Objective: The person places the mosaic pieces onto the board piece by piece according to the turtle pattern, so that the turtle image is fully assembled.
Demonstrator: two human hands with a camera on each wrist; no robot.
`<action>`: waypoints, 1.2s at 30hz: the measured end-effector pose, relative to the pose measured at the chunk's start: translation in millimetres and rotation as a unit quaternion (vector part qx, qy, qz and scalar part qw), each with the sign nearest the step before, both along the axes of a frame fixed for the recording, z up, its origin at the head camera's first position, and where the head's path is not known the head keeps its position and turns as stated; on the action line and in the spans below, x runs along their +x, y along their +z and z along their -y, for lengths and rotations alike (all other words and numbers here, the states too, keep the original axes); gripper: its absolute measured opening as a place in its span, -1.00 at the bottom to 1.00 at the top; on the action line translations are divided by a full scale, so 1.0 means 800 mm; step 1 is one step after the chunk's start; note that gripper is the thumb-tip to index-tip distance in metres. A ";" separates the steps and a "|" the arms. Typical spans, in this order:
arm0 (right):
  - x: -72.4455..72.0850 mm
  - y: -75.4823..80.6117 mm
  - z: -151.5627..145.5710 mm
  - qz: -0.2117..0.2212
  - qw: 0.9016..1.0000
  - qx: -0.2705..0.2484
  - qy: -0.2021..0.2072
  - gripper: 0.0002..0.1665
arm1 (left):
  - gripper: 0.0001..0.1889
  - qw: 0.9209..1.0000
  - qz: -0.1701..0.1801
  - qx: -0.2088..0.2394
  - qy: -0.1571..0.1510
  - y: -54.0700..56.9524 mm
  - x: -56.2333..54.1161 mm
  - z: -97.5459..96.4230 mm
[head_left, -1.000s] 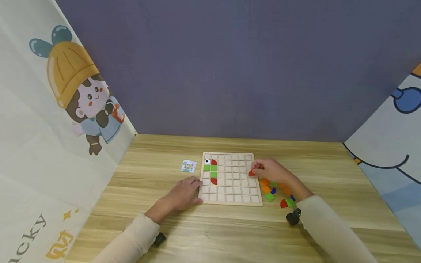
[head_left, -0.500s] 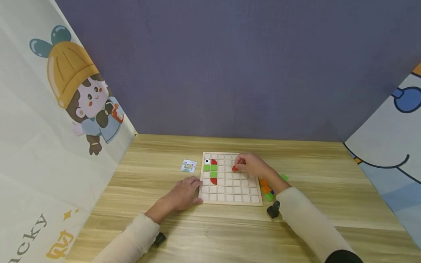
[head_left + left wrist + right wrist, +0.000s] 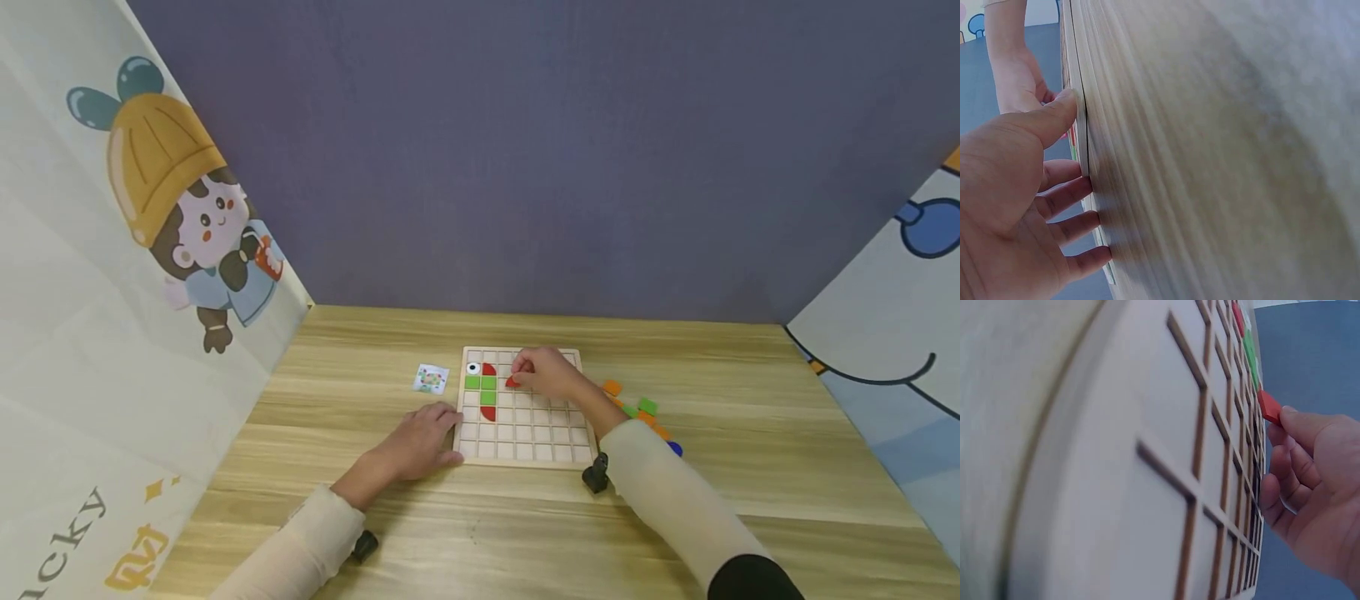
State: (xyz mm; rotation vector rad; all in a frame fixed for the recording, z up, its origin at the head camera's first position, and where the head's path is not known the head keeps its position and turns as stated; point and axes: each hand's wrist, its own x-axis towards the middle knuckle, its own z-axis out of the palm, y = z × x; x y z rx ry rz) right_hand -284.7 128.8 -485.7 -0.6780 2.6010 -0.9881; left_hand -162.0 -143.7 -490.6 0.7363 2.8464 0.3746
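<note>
1. Red piece (image 3: 512,382): it is pinched by the right hand (image 3: 547,372), between the thumb and a finger, and part of it is hidden. The other fingers are loosely curled.
2. It is held over the upper part of the wooden board (image 3: 516,452), a little to the right of the green squares (image 3: 488,397). Whether the board is touched by it cannot be told.
3. The board's left edge is touched by the left hand (image 3: 420,442), with the fingers spread and nothing gripped. This seems a good way for sliding to be stopped; no hard push should be needed.
4. For a good fit, the red piece should be pinched by its edges, so that the square below can be seen. Any straight side should be lined up with the raised lines (image 3: 1200,431).
5. It should be let down flat and pressed softly. If tipped, it could be caught on a line.
6. The white eye piece (image 3: 473,368) and its neighbours should not be bumped.
7. The small picture card (image 3: 431,379), left of the board, can be used to check the spot.
</note>
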 end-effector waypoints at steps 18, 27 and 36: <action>0.013 -0.003 0.021 -0.012 0.999 0.038 -0.005 -0.94 | -0.29 1.000 -0.001 0.000 -0.013 0.001 0.007 0.003; 0.018 -0.001 0.024 -0.011 0.998 0.067 -0.002 -0.96 | -0.30 1.000 -0.006 0.009 -0.020 0.002 0.010 0.004; 0.021 0.002 0.017 -0.023 0.997 0.068 -0.009 -0.86 | -0.29 1.000 -0.005 0.006 -0.016 0.003 0.010 0.002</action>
